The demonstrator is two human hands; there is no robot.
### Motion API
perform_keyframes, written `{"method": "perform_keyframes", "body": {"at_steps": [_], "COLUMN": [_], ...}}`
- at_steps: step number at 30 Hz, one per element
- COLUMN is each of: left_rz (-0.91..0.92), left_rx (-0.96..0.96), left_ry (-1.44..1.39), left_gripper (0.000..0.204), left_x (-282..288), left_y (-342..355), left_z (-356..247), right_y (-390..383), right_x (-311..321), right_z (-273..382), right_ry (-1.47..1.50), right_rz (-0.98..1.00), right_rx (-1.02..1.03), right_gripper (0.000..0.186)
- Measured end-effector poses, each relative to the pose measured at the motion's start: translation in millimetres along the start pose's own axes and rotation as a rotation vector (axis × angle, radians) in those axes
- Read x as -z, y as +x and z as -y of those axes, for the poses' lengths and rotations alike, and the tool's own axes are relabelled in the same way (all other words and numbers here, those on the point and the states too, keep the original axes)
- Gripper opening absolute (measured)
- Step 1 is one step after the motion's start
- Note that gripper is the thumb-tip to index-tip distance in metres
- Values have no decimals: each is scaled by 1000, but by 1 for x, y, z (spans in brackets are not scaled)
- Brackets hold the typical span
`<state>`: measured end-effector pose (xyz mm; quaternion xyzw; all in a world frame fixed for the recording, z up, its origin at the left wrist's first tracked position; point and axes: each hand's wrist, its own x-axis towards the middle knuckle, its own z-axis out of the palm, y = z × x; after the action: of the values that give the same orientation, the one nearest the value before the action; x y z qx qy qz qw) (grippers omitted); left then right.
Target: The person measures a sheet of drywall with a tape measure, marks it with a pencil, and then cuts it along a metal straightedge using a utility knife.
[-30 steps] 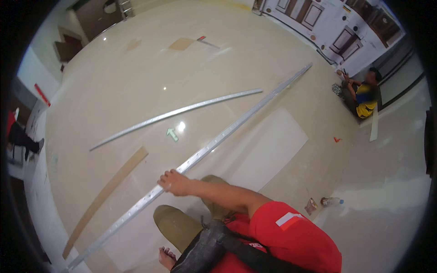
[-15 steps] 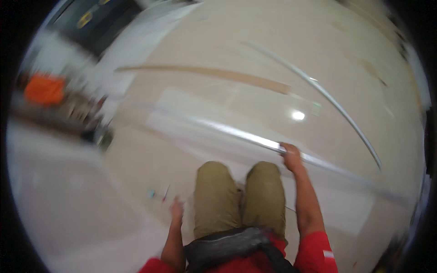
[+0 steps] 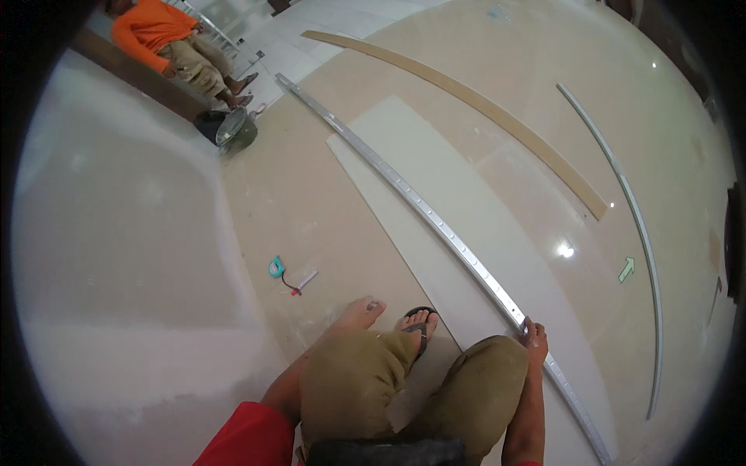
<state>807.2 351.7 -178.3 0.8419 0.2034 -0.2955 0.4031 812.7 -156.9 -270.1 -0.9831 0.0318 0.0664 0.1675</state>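
While left fingers (image 3: pixel 369 307) spread on bare floor (image 3: pixel 311 194), right fingers (image 3: pixel 536 335) pinch the rail (image 3: pixel 435 217).

A long wooden strip (image 3: pixel 466 93) lies on the glossy beige floor (image 3: pixel 326 194), and a second, curved metal rail (image 3: pixel 633 225) lies near it at the right. A pale board (image 3: pixel 458 217) lies flat on the floor. A small teal tape measure (image 3: pixel 276 266) is just beside a white marker (image 3: pixel 305 281). A green arrow sticker (image 3: pixel 626 269) is stuck on the floor near the rail. At the upper left a person in an orange shirt (image 3: pixel 151 27) sits beside a dark bucket (image 3: pixel 231 128).
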Motion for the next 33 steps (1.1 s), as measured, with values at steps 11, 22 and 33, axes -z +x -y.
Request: {"method": "perform_keyframes", "body": {"at_steps": [11, 22, 33], "left_rz": [128, -98, -421], "left_rx": [-476, -381, 12], "left_ry": [474, 785, 307], "left_gripper": [53, 77, 135], "left_x": [56, 96, -149], "left_y": [114, 282, 231], "left_z": [-131, -130, -82], "right_y": [21, -69, -123], "right_x": [-32, -3, -32], "right_z": [40, -39, -67], "right_ry": [49, 58, 37], "right_rz": [-16, -336, -149], "right_rx": [-1, -435, -605], "right_gripper": [54, 39, 51]}}
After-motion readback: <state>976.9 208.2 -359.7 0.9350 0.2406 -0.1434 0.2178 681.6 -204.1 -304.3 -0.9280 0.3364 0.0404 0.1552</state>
